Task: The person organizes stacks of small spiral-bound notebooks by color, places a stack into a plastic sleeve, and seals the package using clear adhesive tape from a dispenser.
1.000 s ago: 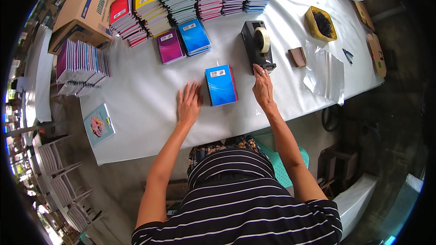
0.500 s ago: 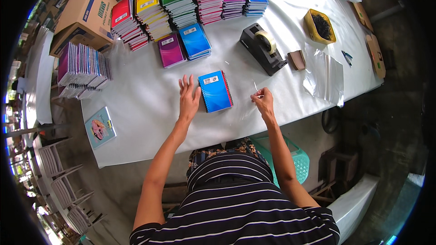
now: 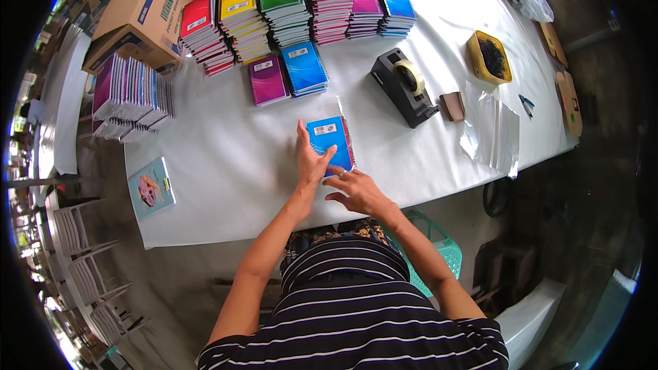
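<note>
A blue spiral notebook (image 3: 328, 136) lies on the table in front of me, with a red edge showing along its right side. My left hand (image 3: 314, 162) grips its lower left part, thumb on the cover and fingers along the coil edge. Close to the notebook's bottom edge, my right hand (image 3: 361, 193) has its fingers apart, a fingertip at the lower corner. Clear plastic seems to stick out around the notebook. Beyond it are a short purple notebook stack (image 3: 268, 81) and a blue one (image 3: 304, 70). A black tape dispenser (image 3: 403, 89) stands to the right.
Tall notebook stacks, including a green one (image 3: 282, 3), line the far side. At left are a cardboard box (image 3: 140, 17), purple notebooks (image 3: 130, 99) and a pale-blue booklet (image 3: 151, 188). Clear plastic sleeves (image 3: 495, 130), a yellow tub (image 3: 473, 51) and pliers (image 3: 526, 105) lie right.
My left hand has come right from beside the notebook onto it. My right hand has moved left to its bottom edge; the thin clear strip it pinched no longer shows. The view has shifted slightly.
</note>
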### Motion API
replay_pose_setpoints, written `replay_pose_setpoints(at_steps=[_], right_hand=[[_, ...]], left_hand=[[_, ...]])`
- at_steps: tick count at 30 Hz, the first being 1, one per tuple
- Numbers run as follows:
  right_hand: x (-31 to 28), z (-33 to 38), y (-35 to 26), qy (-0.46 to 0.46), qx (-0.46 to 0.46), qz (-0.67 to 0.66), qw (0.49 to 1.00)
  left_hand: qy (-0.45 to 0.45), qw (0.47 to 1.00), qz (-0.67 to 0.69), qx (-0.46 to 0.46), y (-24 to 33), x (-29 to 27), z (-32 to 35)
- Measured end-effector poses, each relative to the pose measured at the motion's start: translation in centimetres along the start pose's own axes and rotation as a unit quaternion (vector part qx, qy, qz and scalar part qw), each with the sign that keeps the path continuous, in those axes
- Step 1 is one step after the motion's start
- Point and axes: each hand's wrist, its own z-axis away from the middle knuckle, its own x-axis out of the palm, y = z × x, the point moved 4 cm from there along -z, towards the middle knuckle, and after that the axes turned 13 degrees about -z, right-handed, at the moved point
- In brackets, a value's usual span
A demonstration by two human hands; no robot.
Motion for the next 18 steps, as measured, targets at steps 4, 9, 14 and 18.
replay_pose_setpoints(at_steps=[4,9,14,18], right_hand=[[-4.4,-0.2,2.8,0.128,0.021,-0.103,0.986],[-4.3,-1.4,3.6,0.045,-0.108,0.062,0.991],[-2.1,0.2,3.9,-0.031,-0.131,0.116,0.984],[-1.9,-0.1,3.9,-0.034,-0.131,0.116,0.984]], left_hand=[[-0.002,1.000,-0.007,0.008,-0.4,0.0,0.2],[0.004,0.993,-0.104,0.051,-0.2,-0.5,0.4],[0.018,0.988,-0.129,0.082,0.4,-0.9,0.5],[0.019,0.988,-0.131,0.084,0.7,-0.9,0.7]])
